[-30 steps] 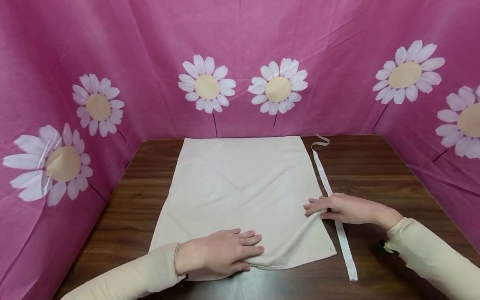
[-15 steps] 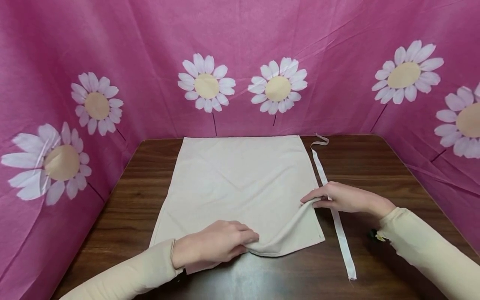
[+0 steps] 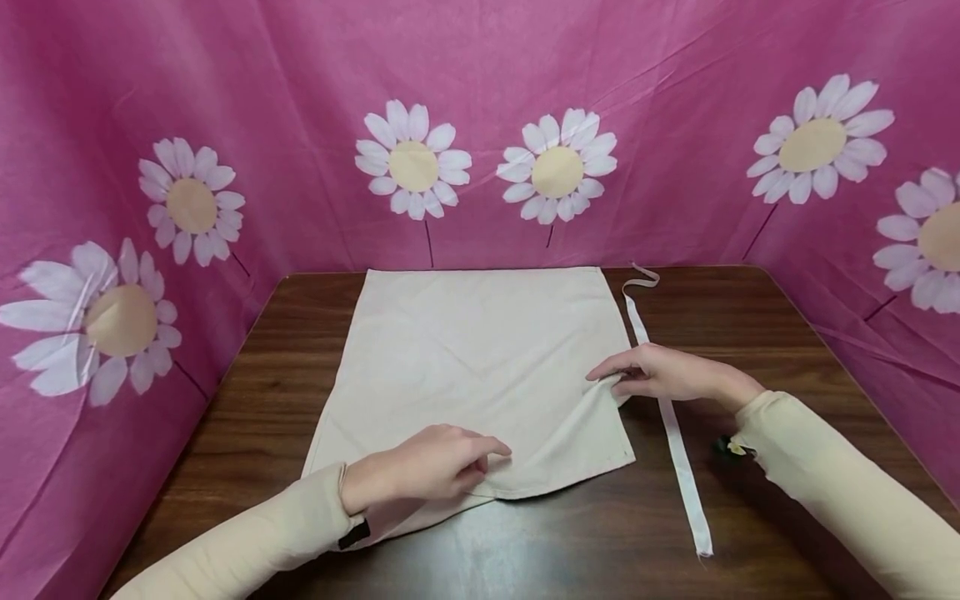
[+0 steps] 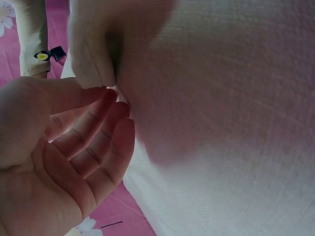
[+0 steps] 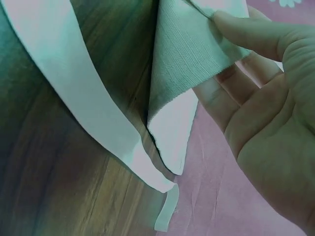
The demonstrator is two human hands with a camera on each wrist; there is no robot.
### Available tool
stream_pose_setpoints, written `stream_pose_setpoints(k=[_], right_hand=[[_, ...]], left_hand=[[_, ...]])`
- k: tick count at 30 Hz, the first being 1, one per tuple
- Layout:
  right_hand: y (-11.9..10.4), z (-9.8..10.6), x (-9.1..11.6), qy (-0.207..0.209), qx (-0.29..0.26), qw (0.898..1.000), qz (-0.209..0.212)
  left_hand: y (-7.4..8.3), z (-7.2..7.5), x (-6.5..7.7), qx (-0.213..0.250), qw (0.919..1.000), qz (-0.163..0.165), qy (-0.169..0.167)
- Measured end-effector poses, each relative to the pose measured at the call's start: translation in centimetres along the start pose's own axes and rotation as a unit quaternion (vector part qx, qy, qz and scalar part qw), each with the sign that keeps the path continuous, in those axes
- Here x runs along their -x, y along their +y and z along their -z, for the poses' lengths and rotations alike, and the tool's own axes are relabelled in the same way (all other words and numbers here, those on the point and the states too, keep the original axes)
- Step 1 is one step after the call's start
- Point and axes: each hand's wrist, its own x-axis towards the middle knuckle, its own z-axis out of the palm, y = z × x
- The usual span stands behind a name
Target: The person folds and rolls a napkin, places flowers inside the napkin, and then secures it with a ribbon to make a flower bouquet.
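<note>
A cream cloth, roughly square with stitched edges, lies spread on the brown wooden table. At its near edge my left hand pinches the fabric between thumb and fingers; the left wrist view shows the thumb tip meeting the fingertips at the cloth. On the right edge, my right hand grips the fabric and raises it in a fold. The right wrist view has the thumb on top of the cloth and the other fingers underneath.
A white ribbon lies along the cloth's right side, passing under the right hand, its far end curled. The wooden table extends on both sides. A pink curtain with large daisies encloses the back and sides.
My right hand has moved away from me and slightly left, drawing the cloth's edge with it. The near right corner has shifted inward. My left hand has gone from lying flat to pinching the near edge.
</note>
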Motion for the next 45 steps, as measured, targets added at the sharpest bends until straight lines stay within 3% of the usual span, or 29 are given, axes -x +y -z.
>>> stream_pose_setpoints(k=[7, 15, 27, 36, 41, 45], right_hand=[[0.5, 0.2, -0.3, -0.014, -0.033, 0.999, -0.004], [0.5, 0.3, -0.6, -0.028, -0.058, 0.998, -0.005], [1.1, 0.2, -1.0, -0.023, -0.088, 0.994, 0.056], [1.2, 0.5, -1.5, 0.019, -0.049, 0.999, 0.009], [2.0, 0.6, -2.4, 0.037, -0.075, 0.996, -0.008], [2.5, 0.7, -3.0, 0.057, -0.101, 0.993, -0.024]], left_hand=[[-0.1, 0.0, 0.0, 0.009, 0.9987, -0.043, -0.024], [-0.1, 0.0, -0.1, 0.021, 0.9953, -0.093, -0.018], [0.0, -0.2, -0.3, 0.020, 0.9953, -0.087, -0.037], [1.0, 0.0, -0.7, -0.017, 0.9954, -0.085, -0.041], [1.3, 0.0, -0.9, -0.004, 0.9966, -0.074, -0.038], [1.3, 0.1, -1.0, -0.021, 0.9980, -0.047, -0.036]])
